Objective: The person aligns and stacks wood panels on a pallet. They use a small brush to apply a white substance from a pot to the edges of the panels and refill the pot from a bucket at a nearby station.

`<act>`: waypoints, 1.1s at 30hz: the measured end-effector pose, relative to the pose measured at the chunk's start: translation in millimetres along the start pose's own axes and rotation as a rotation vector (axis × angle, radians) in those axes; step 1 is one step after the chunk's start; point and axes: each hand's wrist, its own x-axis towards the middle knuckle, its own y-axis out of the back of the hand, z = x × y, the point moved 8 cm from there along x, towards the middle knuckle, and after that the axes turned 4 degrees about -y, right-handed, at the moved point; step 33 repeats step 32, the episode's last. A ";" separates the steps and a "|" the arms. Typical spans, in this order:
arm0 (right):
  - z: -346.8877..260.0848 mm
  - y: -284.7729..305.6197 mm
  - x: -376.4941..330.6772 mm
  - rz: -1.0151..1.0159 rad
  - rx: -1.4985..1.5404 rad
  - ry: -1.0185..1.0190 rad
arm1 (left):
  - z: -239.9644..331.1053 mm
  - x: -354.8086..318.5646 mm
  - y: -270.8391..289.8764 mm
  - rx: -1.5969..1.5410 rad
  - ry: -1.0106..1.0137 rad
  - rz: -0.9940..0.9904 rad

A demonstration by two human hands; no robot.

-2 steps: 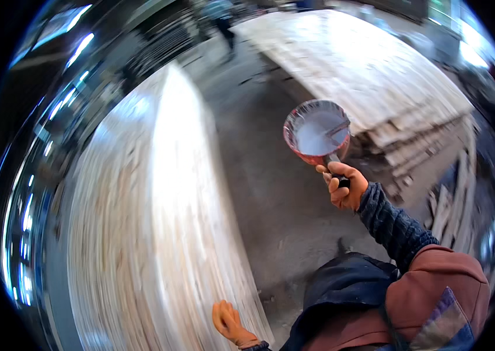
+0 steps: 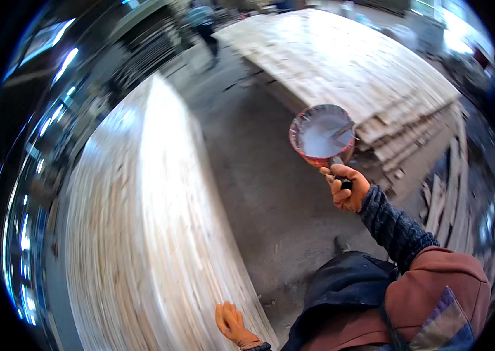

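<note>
Fingers of the right hand (image 2: 348, 188) are curled tight round the dark handle of a red scoop (image 2: 322, 136), thumb over the top, so that hand is fully closed on the tool. Scoop sits at about two o'clock in the view, held out over the bare floor (image 2: 271, 193), its bowl nearly full of a pale grey-white paste with a stick or blade lying in it. Left hand (image 2: 233, 323), gloved orange like the other, lies at six o'clock with its fingers spread flat on the near edge of the big sheet (image 2: 142, 234); it grips nothing, only presses or steadies.

That pale wood sheet runs from six o'clock up toward eleven, well apart from the scoop. A second stack (image 2: 341, 64) of similar sheets lies at one o'clock, with loose offcuts beside it at three. Another person (image 2: 201, 20) stands far off at twelve, blurred.

To carry this well, I judge the bowl should stay level, since the paste rides close to the rim and a tilt toward the wrist would slop it onto the sleeve or floor. A grip low on the handle, as here, gives long leverage, so a stiff wrist matters. Bringing the scoop over the sheet before tipping would keep drips on wood. The flat left hand is best kept clear of wherever the paste lands. Motion blur hides whether the sheet's surface is already coated.
</note>
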 end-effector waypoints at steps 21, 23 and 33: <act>-216.5 493.2 -327.0 0.354 0.912 0.896 | -20.5 -259.4 -814.9 0.269 -0.568 -1.555; -221.0 533.7 -325.2 0.438 0.989 0.852 | -18.4 -296.9 -890.1 0.471 -1.060 -1.497; -285.2 714.2 -307.0 0.749 0.968 0.593 | -127.9 -357.5 -1058.4 0.691 -1.962 -1.142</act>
